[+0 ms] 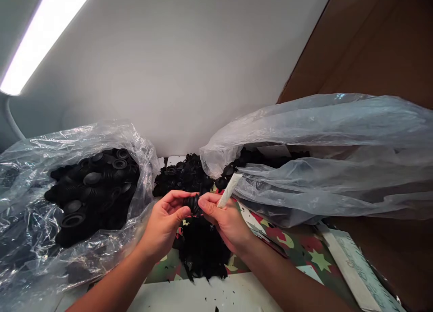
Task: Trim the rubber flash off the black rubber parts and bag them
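A black ribbed rubber boot (191,204) is pinched between the thumb and fingers of my left hand (166,219). My right hand (227,217) is closed round a tool with a pale, tape-wrapped handle (230,189), which sticks up past the thumb. Its working end is hidden by my fingers at the boot's right side, so its kind cannot be made out. The right fingertips meet or nearly meet the boot. Below both hands lies a dark heap of thin black rubber scraps (204,246).
At left, an open clear plastic bag (145,154) holds many black rubber boots (93,179). More black pieces (184,174) are piled behind my hands. Another clear bag (304,122) drapes from a cardboard box (365,46) at right. A star-patterned sheet (304,244) covers the table.
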### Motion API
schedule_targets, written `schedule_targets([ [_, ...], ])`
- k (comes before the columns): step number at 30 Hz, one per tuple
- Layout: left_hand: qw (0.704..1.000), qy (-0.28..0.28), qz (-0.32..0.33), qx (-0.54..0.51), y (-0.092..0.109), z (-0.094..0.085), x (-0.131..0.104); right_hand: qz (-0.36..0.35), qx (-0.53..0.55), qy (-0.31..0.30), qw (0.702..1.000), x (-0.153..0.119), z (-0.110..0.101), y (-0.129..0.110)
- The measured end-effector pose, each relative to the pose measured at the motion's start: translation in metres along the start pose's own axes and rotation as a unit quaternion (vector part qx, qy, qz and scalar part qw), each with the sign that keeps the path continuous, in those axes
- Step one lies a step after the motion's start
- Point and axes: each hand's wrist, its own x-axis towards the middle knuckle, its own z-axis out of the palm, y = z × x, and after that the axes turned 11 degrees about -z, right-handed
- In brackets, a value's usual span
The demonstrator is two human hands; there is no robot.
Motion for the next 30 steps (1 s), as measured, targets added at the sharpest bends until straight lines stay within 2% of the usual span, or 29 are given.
schedule_targets([
  [3,1.0,0.008,0.0,0.005,0.001,-0.001,0.0,0.002,-0.003,-0.002,1.0,-0.001,0.001,0.0],
  [8,0.992,0.025,0.027,0.123,0.002,-0.006,-0.001,-0.034,-0.07,-0.006,0.997,0.002,-0.004,0.008],
  [11,0.98,0.048,0.046,0.188,0.005,-0.006,-0.002,-0.109,-0.171,0.036,0.979,0.004,-0.011,0.01],
  [13,0.975,0.055,0.056,0.208,0.007,-0.006,-0.003,-0.19,-0.223,0.074,0.953,0.003,-0.016,0.007],
  [15,0.973,0.056,0.062,0.217,0.007,-0.006,-0.003,-0.253,-0.258,0.079,0.929,0.002,-0.019,0.002],
  [21,0.967,0.051,0.059,0.243,0.006,-0.011,-0.003,-0.285,-0.358,0.0,0.889,-0.007,-0.02,0.001],
  [23,0.964,0.052,0.066,0.254,0.008,-0.012,-0.003,-0.32,-0.383,-0.028,0.866,-0.008,-0.02,0.006],
  [27,0.948,0.067,0.093,0.298,0.012,-0.012,-0.004,-0.408,-0.426,-0.098,0.802,-0.006,-0.02,0.011],
  [30,0.939,0.073,0.103,0.319,0.013,-0.012,-0.004,-0.437,-0.444,-0.117,0.774,-0.004,-0.019,0.01],
])
